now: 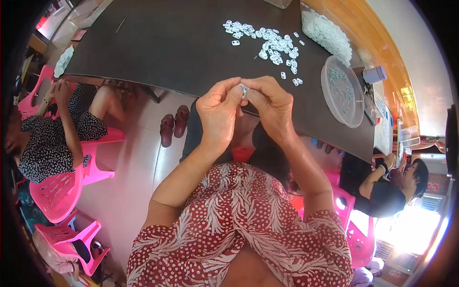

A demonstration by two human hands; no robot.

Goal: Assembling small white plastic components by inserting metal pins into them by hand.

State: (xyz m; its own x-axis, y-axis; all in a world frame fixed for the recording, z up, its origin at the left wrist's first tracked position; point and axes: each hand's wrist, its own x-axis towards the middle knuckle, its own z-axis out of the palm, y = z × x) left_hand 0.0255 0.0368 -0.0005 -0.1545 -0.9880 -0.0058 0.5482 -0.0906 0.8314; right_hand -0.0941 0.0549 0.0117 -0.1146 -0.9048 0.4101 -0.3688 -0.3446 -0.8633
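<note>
White piece (244, 90): pinched by fingers of your left hand (219, 115) and right hand (273, 111), above the counter's (181, 48) near edge.
Loose pile (270, 42): within your reach.

I counted one dark bench (181, 43), one round clear lid (342, 91), two heaps of small white parts, the loose scatter (267, 40) and the dense pile (327, 31), too many to number. One pair of red sandals (174, 125), roughly four pink chairs (62, 191), two other seated people.
</note>
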